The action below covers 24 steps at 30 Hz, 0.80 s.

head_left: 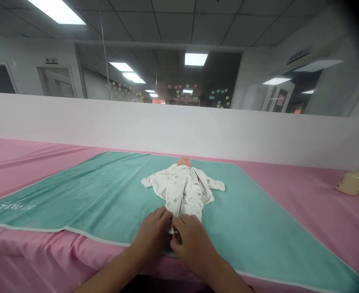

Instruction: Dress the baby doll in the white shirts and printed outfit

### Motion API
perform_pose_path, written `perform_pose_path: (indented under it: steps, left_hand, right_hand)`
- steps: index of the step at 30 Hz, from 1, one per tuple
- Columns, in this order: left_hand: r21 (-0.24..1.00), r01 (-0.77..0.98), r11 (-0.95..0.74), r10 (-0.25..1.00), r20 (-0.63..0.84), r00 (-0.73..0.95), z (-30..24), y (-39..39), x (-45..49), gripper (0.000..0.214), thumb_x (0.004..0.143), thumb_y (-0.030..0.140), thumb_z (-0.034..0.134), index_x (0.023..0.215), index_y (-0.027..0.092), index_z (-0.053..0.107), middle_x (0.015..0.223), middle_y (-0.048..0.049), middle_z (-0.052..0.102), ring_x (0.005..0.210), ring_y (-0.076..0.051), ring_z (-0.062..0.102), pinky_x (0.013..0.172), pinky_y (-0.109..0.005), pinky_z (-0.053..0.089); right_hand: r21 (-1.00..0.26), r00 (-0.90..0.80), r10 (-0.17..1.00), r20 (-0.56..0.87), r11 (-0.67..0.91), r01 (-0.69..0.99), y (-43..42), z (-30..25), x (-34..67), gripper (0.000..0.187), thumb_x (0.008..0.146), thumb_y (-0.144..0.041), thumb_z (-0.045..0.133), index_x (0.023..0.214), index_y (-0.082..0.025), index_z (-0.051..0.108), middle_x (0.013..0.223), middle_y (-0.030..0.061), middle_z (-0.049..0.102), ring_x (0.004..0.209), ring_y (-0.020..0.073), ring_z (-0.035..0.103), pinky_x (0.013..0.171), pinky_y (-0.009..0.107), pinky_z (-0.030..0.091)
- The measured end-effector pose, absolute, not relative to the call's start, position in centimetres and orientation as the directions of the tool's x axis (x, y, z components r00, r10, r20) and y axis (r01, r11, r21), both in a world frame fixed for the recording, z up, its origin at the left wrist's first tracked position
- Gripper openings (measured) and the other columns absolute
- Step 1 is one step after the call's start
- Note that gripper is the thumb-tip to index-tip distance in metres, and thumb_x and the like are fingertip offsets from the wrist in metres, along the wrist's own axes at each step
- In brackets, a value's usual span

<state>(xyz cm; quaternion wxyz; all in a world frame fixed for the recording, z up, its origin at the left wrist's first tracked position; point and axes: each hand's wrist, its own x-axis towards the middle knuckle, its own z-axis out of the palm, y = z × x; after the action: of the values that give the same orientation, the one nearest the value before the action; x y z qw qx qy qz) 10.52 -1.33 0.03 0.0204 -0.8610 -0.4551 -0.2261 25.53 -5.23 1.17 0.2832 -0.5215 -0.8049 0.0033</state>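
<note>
Since the vinyl baby doll (184,162) in its white printed sleepsuit (184,191) lies lengthwise away from you on a teal towel (106,191), head at twelve o'clock, its foot end sits at your fingers (164,212). Your left hand (151,234) and right hand (193,246) lie side by side, forearms angled inward, fingers together and curled over the cloth — pinching or not, you cannot tell.

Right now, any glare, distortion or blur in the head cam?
Head view: ceiling light blown out; wide-angle bowing bends the wall; top-right corner falls dark; no strong motion blur on the left hand, right hand or doll.
</note>
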Motion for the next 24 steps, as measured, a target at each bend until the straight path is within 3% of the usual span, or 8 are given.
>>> perform_pose_path:
  steps: [3, 7, 10, 14, 16, 18, 21, 24]
  left_hand:
    - [0.115, 0.844, -0.523, 0.803, 0.398, 0.443, 0.0, -2.1, 9.4, 0.026, 0.070, 0.011, 0.050, 0.094, 0.020, 0.051, 0.088, -0.0020, 0.057, 0.079, -0.019, 0.052, 0.069, -0.032, 0.038]
    - [0.016, 0.879, -0.476, 0.831, 0.333, 0.445, -0.7, -3.2, 7.2, 0.043, 0.070, 0.003, 0.042, 0.109, 0.022, 0.048, 0.093, -0.0031, 0.060, 0.082, -0.021, 0.056, 0.071, -0.034, 0.038]
    - [0.000, 0.869, -0.494, 0.832, 0.289, 0.473, -1.3, -4.6, 6.2, 0.041, 0.073, 0.003, 0.039, 0.107, 0.024, 0.049, 0.091, -0.0024, 0.061, 0.078, -0.020, 0.057, 0.068, -0.033, 0.038]
    - [0.074, 0.849, -0.523, 0.825, 0.296, 0.482, -1.6, -6.4, 6.0, 0.029, 0.076, 0.005, 0.039, 0.094, 0.024, 0.052, 0.082, -0.0009, 0.060, 0.072, -0.018, 0.055, 0.063, -0.031, 0.036]
    - [0.102, 0.814, -0.572, 0.792, 0.328, 0.515, -1.5, -6.9, 6.2, 0.027, 0.074, 0.004, 0.043, 0.089, 0.023, 0.053, 0.080, -0.0007, 0.060, 0.072, -0.018, 0.054, 0.062, -0.031, 0.036]
    - [0.108, 0.760, -0.641, 0.729, 0.393, 0.560, -1.3, -7.0, 6.7, 0.025, 0.075, 0.005, 0.045, 0.091, 0.023, 0.052, 0.082, -0.0009, 0.059, 0.075, -0.019, 0.052, 0.064, -0.031, 0.037]
    - [0.101, 0.684, -0.723, 0.641, 0.469, 0.608, -0.7, -6.5, 8.0, 0.019, 0.082, 0.011, 0.043, 0.093, 0.023, 0.052, 0.085, -0.0015, 0.057, 0.079, -0.019, 0.050, 0.069, -0.033, 0.037]
    - [0.105, 0.641, -0.760, 0.605, 0.477, 0.638, -0.1, -5.5, 10.3, 0.017, 0.084, 0.013, 0.043, 0.096, 0.022, 0.052, 0.091, -0.0018, 0.057, 0.088, -0.019, 0.049, 0.078, -0.035, 0.037]
  right_hand:
    - [-0.259, -0.332, 0.793, 0.510, 0.510, 0.820, -6.2, -0.1, 25.5, 0.012, 0.070, -0.009, 0.048, 0.075, -0.019, 0.048, 0.077, -0.0001, 0.055, 0.075, 0.0159, 0.046, 0.074, 0.031, 0.031]
    - [-0.076, -0.399, 0.711, 0.580, 0.534, 0.842, -6.7, -1.9, 25.4, 0.014, 0.069, -0.008, 0.049, 0.076, -0.019, 0.048, 0.074, 0.0015, 0.054, 0.073, 0.0180, 0.046, 0.076, 0.035, 0.031]
    - [0.048, -0.469, 0.633, 0.616, 0.563, 0.825, -7.2, -3.0, 25.0, 0.010, 0.069, -0.010, 0.050, 0.074, -0.019, 0.049, 0.070, 0.0028, 0.053, 0.069, 0.0191, 0.045, 0.074, 0.038, 0.032]
    - [0.135, -0.522, 0.486, 0.701, 0.629, 0.766, -8.0, -3.8, 24.7, 0.012, 0.070, -0.007, 0.045, 0.073, -0.017, 0.050, 0.065, 0.0027, 0.052, 0.063, 0.0177, 0.044, 0.071, 0.037, 0.034]
    - [0.067, -0.509, 0.458, 0.729, 0.692, 0.718, -8.3, -3.5, 25.6, 0.014, 0.072, -0.006, 0.042, 0.074, -0.018, 0.050, 0.065, 0.0013, 0.052, 0.063, 0.0160, 0.044, 0.071, 0.035, 0.035]
    - [-0.084, -0.424, 0.531, 0.733, 0.689, 0.719, -8.5, -3.0, 27.1, 0.013, 0.078, -0.008, 0.042, 0.079, -0.018, 0.051, 0.070, 0.0010, 0.054, 0.067, 0.0155, 0.047, 0.069, 0.031, 0.036]
    - [-0.301, -0.205, 0.752, 0.626, 0.476, 0.827, -8.2, -2.1, 29.7, 0.011, 0.084, -0.016, 0.044, 0.089, -0.021, 0.052, 0.083, 0.0016, 0.057, 0.074, 0.0162, 0.050, 0.067, 0.029, 0.035]
    - [-0.352, -0.053, 0.880, 0.473, 0.244, 0.904, -7.1, -2.1, 31.1, 0.009, 0.084, -0.021, 0.047, 0.091, -0.023, 0.052, 0.088, 0.0017, 0.056, 0.075, 0.0170, 0.051, 0.066, 0.030, 0.035]
